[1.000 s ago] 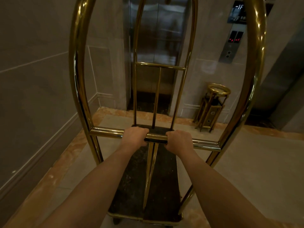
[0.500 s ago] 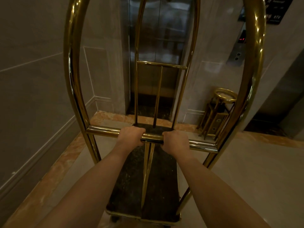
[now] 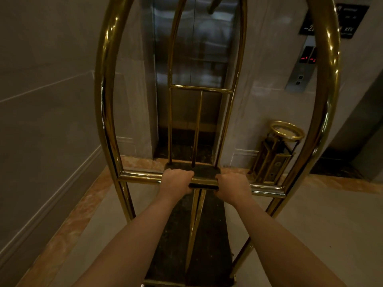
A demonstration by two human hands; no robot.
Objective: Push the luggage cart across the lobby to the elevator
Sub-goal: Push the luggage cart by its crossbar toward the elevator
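The left hand point(image 3: 176, 183) and right hand point(image 3: 232, 186) are wrapped tight around the cart's gold bar point(image 3: 141, 177). The elevator doors point(image 3: 194, 59) look shut, so pushing more could bump them.

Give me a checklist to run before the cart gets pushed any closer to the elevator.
1. Left hand closed on the crossbar: ok.
2. Right hand closed on the crossbar: ok.
3. Luggage cart lined up with the elevator doors: ok.
4. Elevator doors open: not ok, they are closed.
5. Ashtray stand clear of the cart's right side: ok, it stands by the wall.
6. Call button on the panel pressed: cannot tell.
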